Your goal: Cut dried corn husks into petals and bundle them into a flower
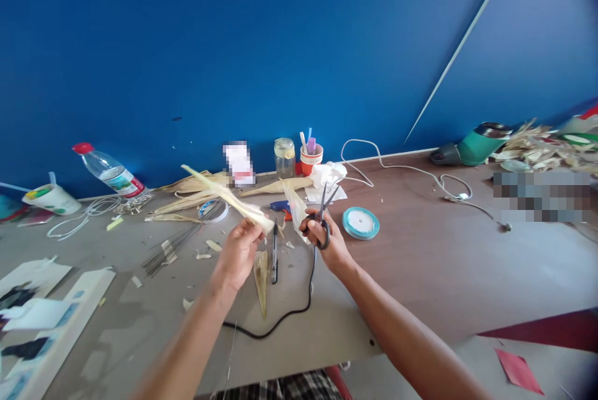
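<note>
Noted from where I stand, twelve o'clock being the flat, blue-painted wall (289,63): one left hand (236,257), fingers closed, pinching a long, pale cream-green husk strip (231,199) near its broad end, long axis running out toward ten o'clock. One right hand (334,245), fingers curled about the handles of black-handled metal scissors (321,218), blades parted, pointing between twelve and one; a second, translucent cream husk piece (294,205) at its fingers, leaning toward eleven, seemingly gripped too. Governing relation: the strip lies at nine to ten from the scissors, apart from the blades, which face away; the left hand is the nearer. Between the hands, one slim black pen (275,253), pointing twelve. At three from the right hand, one round turquoise-and-white ribbon spool (361,223).
</note>
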The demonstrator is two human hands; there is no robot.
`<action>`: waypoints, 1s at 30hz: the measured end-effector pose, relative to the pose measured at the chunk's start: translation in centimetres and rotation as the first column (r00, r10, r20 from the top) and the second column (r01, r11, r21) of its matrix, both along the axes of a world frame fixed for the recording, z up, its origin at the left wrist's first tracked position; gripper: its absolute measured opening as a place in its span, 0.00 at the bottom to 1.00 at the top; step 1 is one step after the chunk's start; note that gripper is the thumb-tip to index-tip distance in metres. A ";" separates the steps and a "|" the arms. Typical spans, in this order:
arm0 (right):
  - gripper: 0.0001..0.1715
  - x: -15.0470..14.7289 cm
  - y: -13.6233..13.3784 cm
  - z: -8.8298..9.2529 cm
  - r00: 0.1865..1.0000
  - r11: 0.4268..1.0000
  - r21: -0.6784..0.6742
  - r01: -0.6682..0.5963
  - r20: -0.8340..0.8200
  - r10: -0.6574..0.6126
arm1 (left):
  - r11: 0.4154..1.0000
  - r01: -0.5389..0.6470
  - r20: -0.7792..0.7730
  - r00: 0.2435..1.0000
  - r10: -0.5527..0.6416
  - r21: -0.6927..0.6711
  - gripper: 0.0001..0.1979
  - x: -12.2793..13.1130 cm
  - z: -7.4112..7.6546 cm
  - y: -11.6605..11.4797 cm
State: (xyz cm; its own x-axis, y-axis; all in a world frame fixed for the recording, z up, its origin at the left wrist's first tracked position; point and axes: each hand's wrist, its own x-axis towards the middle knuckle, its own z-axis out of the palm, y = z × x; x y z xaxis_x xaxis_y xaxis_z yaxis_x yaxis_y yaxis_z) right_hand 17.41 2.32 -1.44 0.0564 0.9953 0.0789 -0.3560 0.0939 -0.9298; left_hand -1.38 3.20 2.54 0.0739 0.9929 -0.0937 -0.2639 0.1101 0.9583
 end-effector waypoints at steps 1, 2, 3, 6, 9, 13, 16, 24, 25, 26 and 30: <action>0.24 -0.2 -0.2 0.1 0.999 0.999 0.010 -0.044 0.004 0.044 | 0.997 0.038 0.147 0.989 -0.027 -0.072 0.11 -0.2 -0.2 -0.4; 0.25 -0.4 -0.5 0.2 0.995 0.995 0.017 -0.097 0.012 0.097 | 0.989 0.078 0.267 0.963 -0.042 -0.127 0.11 -0.4 -0.6 -0.7; 0.27 -0.6 -0.7 0.3 0.989 0.989 0.020 -0.147 0.019 0.146 | 0.981 0.103 0.357 0.933 -0.038 -0.165 0.10 -0.6 -0.9 -1.0; 0.28 -1.0 -0.9 0.4 0.972 0.972 0.000 -0.234 0.036 0.233 | 0.968 0.163 0.509 0.860 -0.045 -0.190 0.08 -1.0 -1.9 -1.5; 0.27 -1.0 -0.8 0.3 0.967 0.966 -0.047 -0.253 0.028 0.254 | 0.958 0.247 0.618 0.779 -0.107 -0.144 0.08 -1.2 -2.7 -1.9; 0.26 -1.2 -0.8 0.2 0.966 0.965 -0.059 -0.255 0.017 0.257 | 0.920 0.362 0.669 0.722 -0.176 -0.148 0.12 -0.6 -3.7 -2.8; 0.30 -1.8 -1.2 0.2 0.969 0.968 -0.051 -0.246 0.016 0.247 | 0.840 0.517 0.684 0.673 -0.282 -0.163 0.11 0.2 -4.3 -3.7; 0.24 -2.8 -2.1 0.2 0.964 0.955 -0.148 -0.258 0.025 0.264 | 0.669 0.707 0.593 0.647 -0.480 -0.230 0.11 1.7 -4.7 -4.7; 0.22 -2.7 -2.0 0.2 0.974 0.969 -0.135 -0.208 0.059 0.218 | 0.702 0.664 0.534 0.703 -0.470 -0.256 0.12 1.8 -4.7 -4.7; 0.19 -2.6 -2.0 0.2 0.982 0.984 -0.105 -0.145 0.103 0.156 | 0.754 0.598 0.466 0.767 -0.442 -0.270 0.13 1.9 -4.6 -4.7; 0.13 -1.9 -1.4 0.3 0.949 0.993 0.066 0.101 0.293 -0.116 | 0.918 0.367 0.228 0.916 -0.329 -0.149 0.22 1.9 -4.4 -4.6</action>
